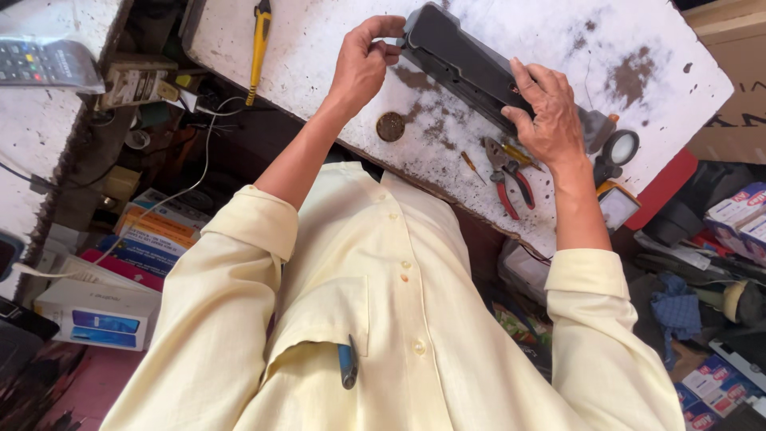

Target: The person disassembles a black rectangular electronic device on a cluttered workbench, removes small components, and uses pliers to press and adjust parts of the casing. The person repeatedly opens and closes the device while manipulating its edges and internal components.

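the person wears a pale yellow button-front shirt (383,319) with small round buttons, its sleeves (247,219) rolled to the elbows, and a blue pen (347,363) clipped in the chest pocket.

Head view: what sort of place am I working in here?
Likely a small repair workshop: red-handled pliers and a yellow-handled screwdriver lie on a stained white workbench, and both hands grip a long black plastic casing.
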